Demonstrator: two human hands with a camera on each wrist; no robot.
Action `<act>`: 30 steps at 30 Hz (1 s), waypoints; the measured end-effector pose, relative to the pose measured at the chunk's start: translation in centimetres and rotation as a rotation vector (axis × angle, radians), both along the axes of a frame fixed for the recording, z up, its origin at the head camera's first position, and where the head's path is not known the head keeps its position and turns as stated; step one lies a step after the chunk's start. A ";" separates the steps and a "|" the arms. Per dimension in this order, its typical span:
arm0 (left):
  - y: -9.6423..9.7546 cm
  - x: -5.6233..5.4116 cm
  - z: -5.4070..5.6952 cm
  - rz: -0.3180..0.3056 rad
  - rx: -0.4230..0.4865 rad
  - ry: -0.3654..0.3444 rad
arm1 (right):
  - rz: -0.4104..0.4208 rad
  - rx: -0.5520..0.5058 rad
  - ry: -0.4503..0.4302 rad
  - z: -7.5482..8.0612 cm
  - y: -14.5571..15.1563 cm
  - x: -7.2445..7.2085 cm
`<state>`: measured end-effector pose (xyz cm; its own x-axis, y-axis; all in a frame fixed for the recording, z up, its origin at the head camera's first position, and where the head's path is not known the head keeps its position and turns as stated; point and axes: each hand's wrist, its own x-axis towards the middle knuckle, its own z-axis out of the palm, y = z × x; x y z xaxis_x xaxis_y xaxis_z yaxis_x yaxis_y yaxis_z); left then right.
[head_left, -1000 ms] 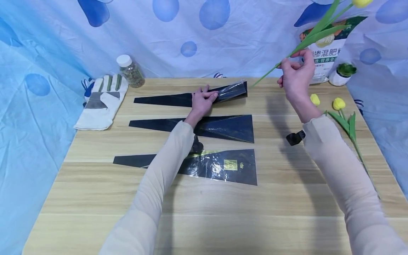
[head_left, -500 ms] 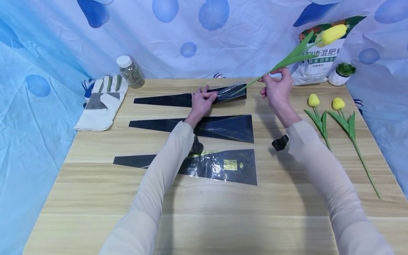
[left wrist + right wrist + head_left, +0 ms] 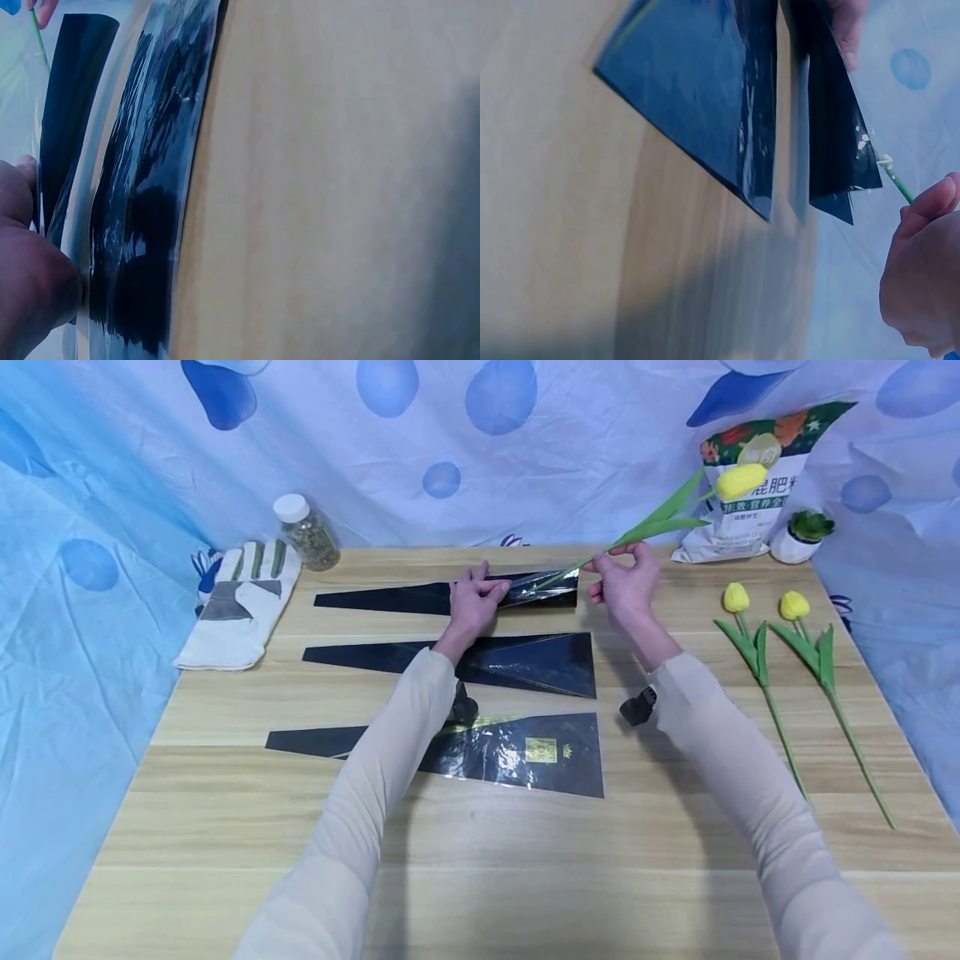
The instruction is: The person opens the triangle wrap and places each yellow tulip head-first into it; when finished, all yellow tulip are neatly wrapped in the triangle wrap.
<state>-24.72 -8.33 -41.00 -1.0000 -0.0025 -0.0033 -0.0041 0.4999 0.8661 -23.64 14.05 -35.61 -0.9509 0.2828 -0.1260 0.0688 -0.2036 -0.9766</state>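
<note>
My right hand (image 3: 628, 581) pinches the green stem of a yellow artificial tulip (image 3: 647, 532), bloom up and to the right. Its stem's lower end slants into the wide mouth of the farthest black flower sleeve (image 3: 397, 597). That sleeve's clear film stands raised at the mouth, where the stem (image 3: 898, 186) shows in the right wrist view. With thumb and finger, my left hand (image 3: 472, 603) grips the same sleeve near its middle. Two more black sleeves lie flat nearer to me: a middle one (image 3: 540, 662) and a front one (image 3: 555, 777) with gold print.
Two yellow tulips (image 3: 761, 664) (image 3: 825, 668) lie at the right. Behind them stand a fertilizer bag (image 3: 757, 518) and a small potted succulent (image 3: 798, 545). At the back left are work gloves (image 3: 238, 610) and a white-capped jar (image 3: 311, 537).
My right hand has moved left and down with the tulip, bringing its stem end from outside the sleeve's mouth to inside it. The left hand stays on the sleeve.
</note>
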 end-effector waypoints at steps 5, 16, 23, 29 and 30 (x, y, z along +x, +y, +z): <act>0.1 0.0 0.0 0.014 0.002 -0.001 | -0.019 -0.014 -0.003 -0.6 -0.4 0.3; 0.0 0.2 -0.1 0.019 -0.002 0.008 | -0.029 -0.061 -0.078 -1.6 -1.1 0.5; 0.1 0.3 -0.1 0.023 -0.003 0.026 | -0.040 -0.032 -0.108 -2.0 -1.5 0.7; 0.2 0.2 -0.2 0.012 -0.029 0.064 | -0.016 0.043 -0.131 -2.0 -1.6 0.8; 0.2 0.2 -0.3 0.012 -0.026 0.069 | -0.007 0.056 -0.136 -2.0 -1.6 0.9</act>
<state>-24.48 -8.14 -41.27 -0.9977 -0.0133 0.0660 0.0494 0.5220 0.8515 -22.76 12.47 -37.61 -0.9242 0.2995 -0.2370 0.1999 -0.1495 -0.9683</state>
